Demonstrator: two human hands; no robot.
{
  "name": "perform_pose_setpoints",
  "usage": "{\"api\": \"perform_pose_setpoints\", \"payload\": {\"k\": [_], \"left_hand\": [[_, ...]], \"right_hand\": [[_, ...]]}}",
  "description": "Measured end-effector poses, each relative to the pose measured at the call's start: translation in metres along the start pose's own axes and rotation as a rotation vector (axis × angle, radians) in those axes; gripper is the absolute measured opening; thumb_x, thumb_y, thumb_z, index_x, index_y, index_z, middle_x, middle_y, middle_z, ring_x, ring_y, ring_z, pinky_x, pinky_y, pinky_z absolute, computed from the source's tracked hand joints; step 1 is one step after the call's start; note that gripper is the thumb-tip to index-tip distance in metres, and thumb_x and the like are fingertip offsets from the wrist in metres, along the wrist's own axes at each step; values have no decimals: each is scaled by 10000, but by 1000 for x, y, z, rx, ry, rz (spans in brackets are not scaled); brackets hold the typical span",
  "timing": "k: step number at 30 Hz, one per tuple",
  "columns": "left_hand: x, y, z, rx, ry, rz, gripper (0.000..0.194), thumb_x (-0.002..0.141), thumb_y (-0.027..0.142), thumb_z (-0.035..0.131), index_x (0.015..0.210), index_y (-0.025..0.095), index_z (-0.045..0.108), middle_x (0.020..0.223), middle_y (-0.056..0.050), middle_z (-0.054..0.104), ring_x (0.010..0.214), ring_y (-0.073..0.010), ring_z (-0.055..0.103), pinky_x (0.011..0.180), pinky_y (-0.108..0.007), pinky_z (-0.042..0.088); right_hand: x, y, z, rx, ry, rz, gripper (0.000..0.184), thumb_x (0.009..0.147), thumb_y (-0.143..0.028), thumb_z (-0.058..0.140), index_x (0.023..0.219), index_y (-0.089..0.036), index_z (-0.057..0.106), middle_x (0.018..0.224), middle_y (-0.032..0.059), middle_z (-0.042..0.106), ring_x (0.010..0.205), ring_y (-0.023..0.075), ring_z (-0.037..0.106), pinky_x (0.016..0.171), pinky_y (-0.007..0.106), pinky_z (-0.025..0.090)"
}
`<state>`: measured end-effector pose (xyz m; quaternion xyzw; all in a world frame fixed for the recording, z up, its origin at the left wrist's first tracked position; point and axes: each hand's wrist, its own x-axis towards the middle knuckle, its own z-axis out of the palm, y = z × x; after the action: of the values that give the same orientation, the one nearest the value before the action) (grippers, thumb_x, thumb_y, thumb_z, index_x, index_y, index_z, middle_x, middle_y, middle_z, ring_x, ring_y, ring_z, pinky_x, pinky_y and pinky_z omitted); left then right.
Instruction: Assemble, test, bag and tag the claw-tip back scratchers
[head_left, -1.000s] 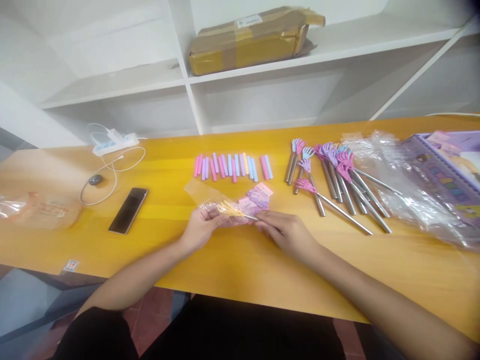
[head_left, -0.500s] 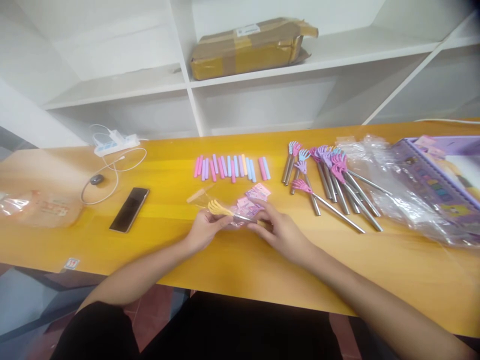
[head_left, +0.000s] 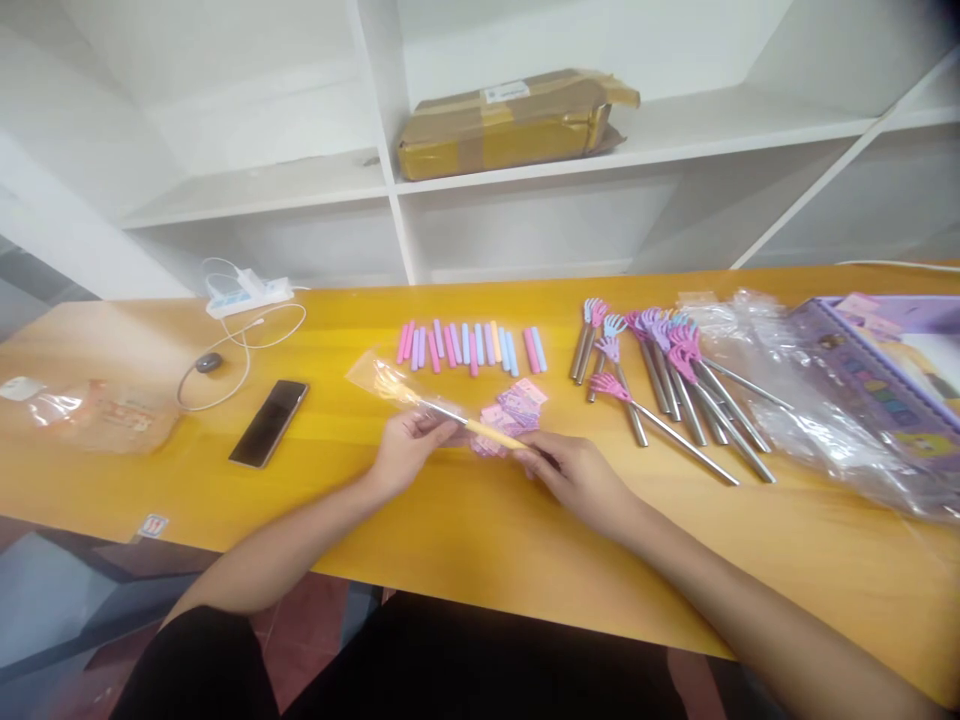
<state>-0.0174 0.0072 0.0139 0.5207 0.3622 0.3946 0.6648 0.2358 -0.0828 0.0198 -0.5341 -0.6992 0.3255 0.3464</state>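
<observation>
A yellow back scratcher point(head_left: 493, 435) with a metal shaft lies slantwise between my hands, its claw end inside a clear plastic bag point(head_left: 367, 372). My left hand point(head_left: 409, 450) is closed, pinching the bag around the shaft. At the other end, my right hand point(head_left: 577, 470) grips the tip of the yellow handle. Small pink and purple printed cards point(head_left: 517, 402) lie fanned on the table just behind the handle, which partly covers them. Several pastel handle sleeves point(head_left: 466, 343) form a row farther back.
Several metal back scratchers point(head_left: 675, 370) with coloured claws lie to the right, near clear plastic bags point(head_left: 787, 380) and a purple box point(head_left: 877, 370). A phone point(head_left: 268, 424), a cable with a power strip point(head_left: 247, 297) and an orange packet point(head_left: 112, 415) are leftward. A taped carton point(head_left: 510, 125) sits on the shelf.
The back scratcher has moved left and its claw has gone deeper into the bag. My right hand has shifted to the end of the yellow handle. The view has tilted slightly upward.
</observation>
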Motion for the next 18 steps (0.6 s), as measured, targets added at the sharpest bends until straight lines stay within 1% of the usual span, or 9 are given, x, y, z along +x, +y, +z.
{"api": "perform_pose_setpoints", "payload": {"k": [3, 5, 7, 9, 10, 12, 14, 16, 18], "left_hand": [[-9, -9, 7, 77, -130, -73, 376, 862, 458, 867, 1054, 135, 841, 1078, -134, 849, 1005, -314, 831, 1002, -473, 673], [-12, -11, 9, 82, -172, -105, 378, 865, 461, 862, 1062, 139, 842, 1084, -133, 848, 1018, -312, 829, 999, -458, 674], [-11, -11, 10, 76, -166, -114, 391, 861, 468, 865, 1070, 139, 833, 1074, -132, 849, 1010, -311, 831, 996, -457, 673], [-8, -10, 8, 50, -132, -107, 415, 853, 474, 871, 1091, 139, 811, 1061, -126, 850, 988, -310, 834, 982, -464, 676], [-5, -9, 6, 24, -103, -94, 432, 838, 471, 885, 1102, 141, 795, 1054, -120, 851, 974, -308, 835, 965, -464, 682], [-1, -7, 4, -30, -45, -70, 479, 795, 455, 922, 1122, 146, 759, 1031, -103, 851, 944, -300, 837, 924, -457, 693], [1, -5, 3, -46, -24, -66, 498, 775, 441, 941, 1117, 143, 735, 999, -98, 849, 921, -292, 837, 889, -441, 701], [0, -4, 4, -26, -46, -85, 469, 795, 439, 929, 1096, 134, 737, 984, -106, 847, 905, -284, 837, 870, -420, 702], [-2, -3, 5, -5, -94, -107, 430, 823, 439, 910, 1075, 129, 752, 997, -119, 847, 906, -277, 837, 870, -404, 701]], "right_hand": [[-1, -3, 10, 7, 1, -47, 344, 1112, -461, 512, 996, -214, 721, 781, 22, 695, 680, 161, 624, 654, 275, 455], [-2, -2, 12, 13, -2, -61, 292, 1100, -440, 542, 1039, -216, 720, 806, 24, 712, 686, 161, 634, 662, 275, 467], [-2, 0, 10, 29, -6, -50, 236, 1079, -420, 586, 1144, -224, 701, 800, 8, 712, 662, 156, 625, 644, 270, 473], [-3, 2, 6, 74, -4, -43, 251, 1059, -406, 625, 1236, -231, 660, 793, -9, 709, 652, 151, 629, 639, 263, 495], [-3, 4, 3, 102, -4, -49, 249, 1056, -400, 631, 1240, -233, 650, 804, -11, 718, 658, 148, 643, 650, 261, 513], [-3, 7, -1, 141, 4, -72, 191, 1063, -385, 625, 1174, -233, 661, 844, 0, 747, 695, 144, 688, 699, 262, 551], [-3, 9, -3, 140, 23, -92, 158, 1062, -376, 636, 1097, -230, 683, 856, 8, 764, 713, 143, 714, 723, 263, 566], [-4, 11, -2, 117, 35, -125, 153, 1052, -374, 662, 1060, -228, 706, 854, 13, 766, 723, 146, 719, 723, 266, 569], [-4, 12, 0, 88, 39, -169, 156, 1053, -370, 666, 1037, -226, 724, 864, 20, 767, 720, 145, 711, 710, 271, 570]]}}
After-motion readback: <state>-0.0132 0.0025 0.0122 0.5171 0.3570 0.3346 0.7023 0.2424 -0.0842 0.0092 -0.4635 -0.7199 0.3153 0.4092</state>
